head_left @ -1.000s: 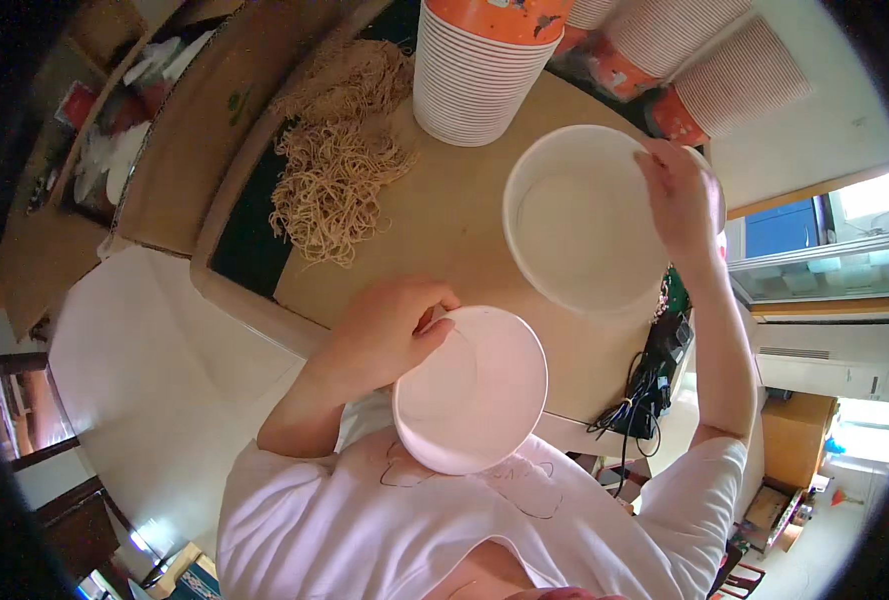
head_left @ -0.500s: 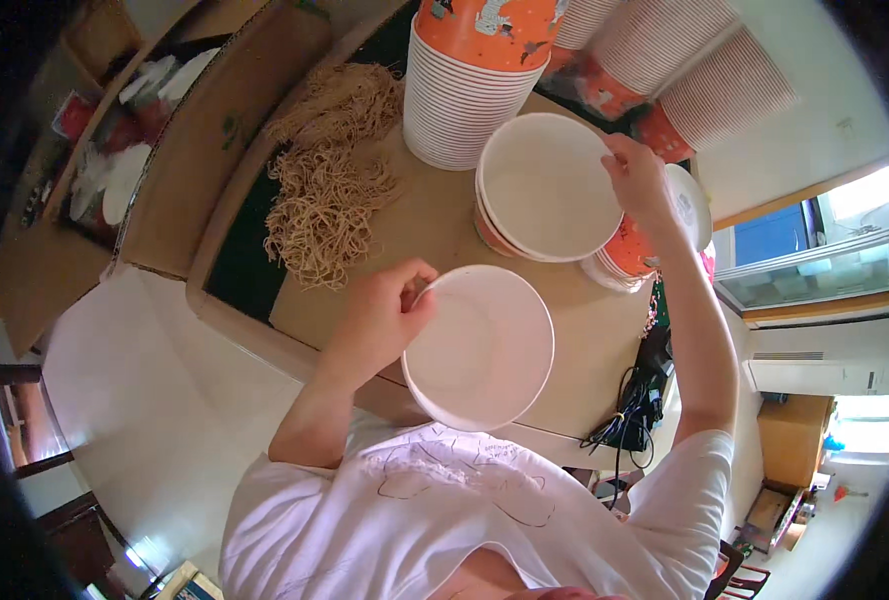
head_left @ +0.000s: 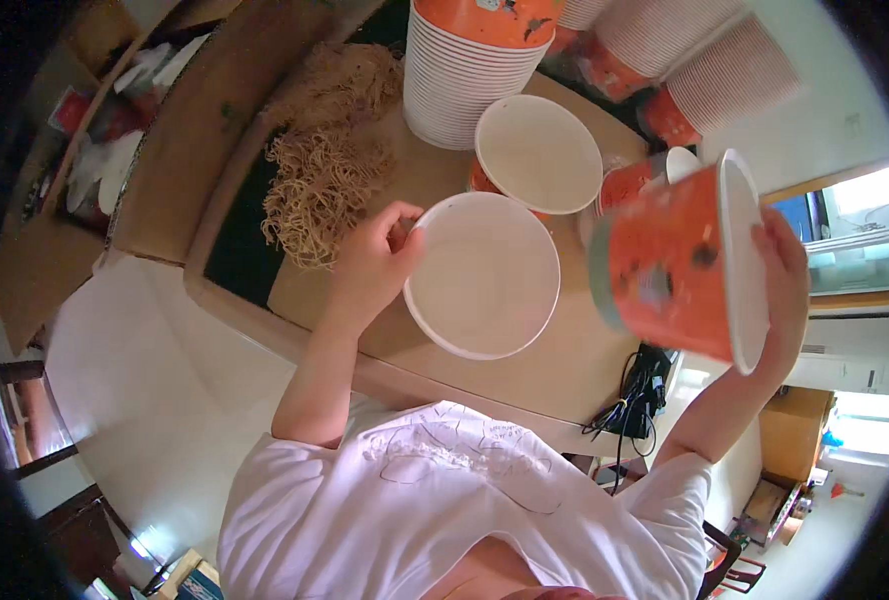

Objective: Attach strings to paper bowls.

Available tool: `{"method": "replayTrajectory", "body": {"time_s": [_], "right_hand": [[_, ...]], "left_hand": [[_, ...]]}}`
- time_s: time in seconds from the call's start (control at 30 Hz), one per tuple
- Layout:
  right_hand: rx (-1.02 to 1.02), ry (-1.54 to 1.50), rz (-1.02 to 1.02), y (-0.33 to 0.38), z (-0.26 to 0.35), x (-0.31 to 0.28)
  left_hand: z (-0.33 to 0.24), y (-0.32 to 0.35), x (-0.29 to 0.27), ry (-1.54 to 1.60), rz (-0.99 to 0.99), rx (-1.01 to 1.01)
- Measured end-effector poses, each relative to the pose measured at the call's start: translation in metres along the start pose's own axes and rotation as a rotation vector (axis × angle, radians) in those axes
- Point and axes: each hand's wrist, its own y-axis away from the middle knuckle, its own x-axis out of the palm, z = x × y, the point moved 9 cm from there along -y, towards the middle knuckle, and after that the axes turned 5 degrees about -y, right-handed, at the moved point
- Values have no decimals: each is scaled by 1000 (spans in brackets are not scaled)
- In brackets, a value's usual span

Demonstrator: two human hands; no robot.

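My left hand [head_left: 375, 250] pinches the left rim of a paper bucket [head_left: 485, 275], whose white inside faces up over the front of the table. Off to the right, my right hand [head_left: 785, 265] grips an orange printed paper bucket [head_left: 670, 265] by its rim side. That one lies tilted sideways in the air, its mouth toward the right and its greenish base toward the left; some of my fingers are hidden inside or behind it. Another open paper bucket [head_left: 540, 155] stands on the table [head_left: 395, 340], just beyond the one in my left hand.
A tall stack of paper buckets [head_left: 470, 85] rises at the back, with more nested stacks [head_left: 730, 70] at the far right. Tangled tan strands [head_left: 330, 190] lie at the left beside a cardboard box [head_left: 185, 140]. Black cables [head_left: 627, 405] bunch at the right edge.
My right hand has lifted an orange bucket off the one on the table and swung it right, tipping it sideways. My left hand's bucket has moved a little away from my body.
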Motion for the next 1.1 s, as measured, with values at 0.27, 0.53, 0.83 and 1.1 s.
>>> {"method": "replayTrajectory", "body": {"time_s": [0.27, 0.53, 0.83, 1.1], "right_hand": [[187, -5, 176, 30, -161, 29], [-139, 82, -236, 36, -147, -4], [-453, -398, -316, 161, 30, 124], [-458, -394, 206, 167, 50, 205]], "left_hand": [[20, 14, -61, 91, -317, -69], [72, 64, -87, -341, -389, -12], [64, 63, -68, -272, -433, 28], [47, 46, -94, -304, -435, 54]]}}
